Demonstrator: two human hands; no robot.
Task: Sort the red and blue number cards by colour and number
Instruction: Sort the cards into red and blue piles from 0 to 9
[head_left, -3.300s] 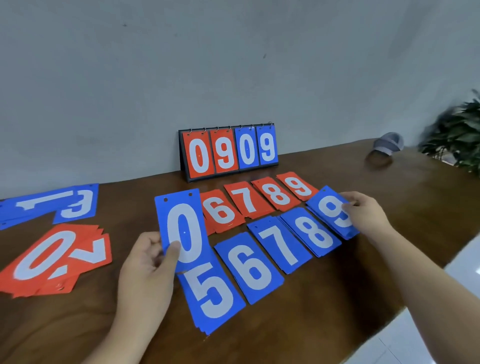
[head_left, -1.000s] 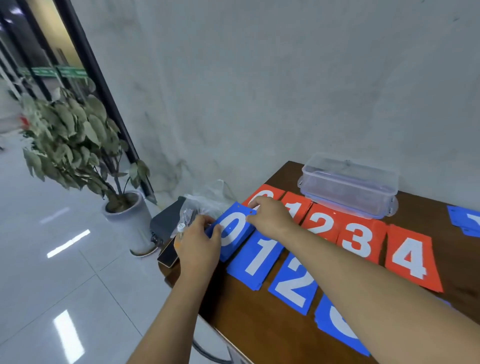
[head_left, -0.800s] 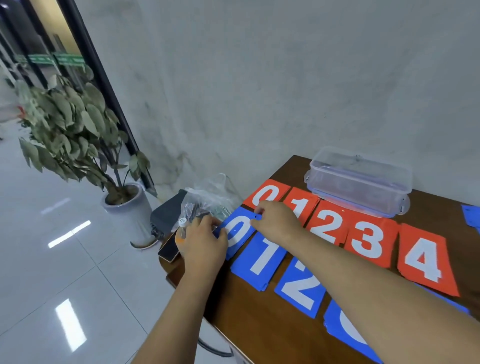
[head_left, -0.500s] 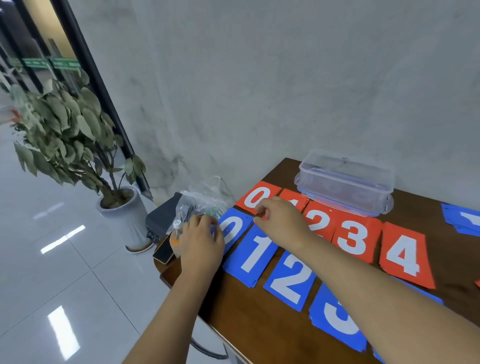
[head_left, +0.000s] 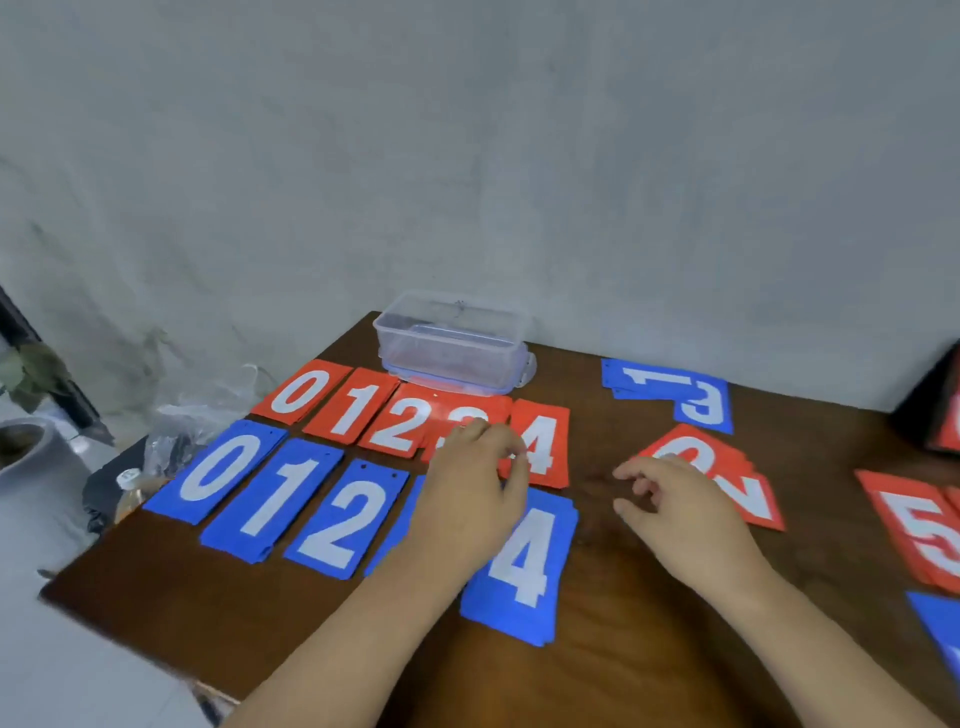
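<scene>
On the near surface (head_left: 623, 670), blue 4 card (head_left: 524, 566) sits just right of the left hand (head_left: 475, 499). That hand lies over the blue row (head_left: 283, 499), fingertips at red 3 card (head_left: 467, 418); grip can't tell. Right hand (head_left: 680, 514) loosely curled, holding nothing, beside loose red pile (head_left: 750, 496). Farther: red row (head_left: 358, 408) 0-4, clear box (head_left: 452, 343).

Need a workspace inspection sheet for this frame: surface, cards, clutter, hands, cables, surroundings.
Surface: brown wooden table, bare at the near edge.
Job's things: red row 0 to 4 behind blue row, whose 3 the left hand hides; loose red pile, loose blue pile and red 5 to the right.
Clutter: clear plastic box at the back; plastic bag at the left end.
Hands: left hand over the 3s, grip unclear; right hand loosely curled, holding nothing, by the loose red pile.
Cables: nothing seen.
Surroundings: grey wall; plant pot lower left.
</scene>
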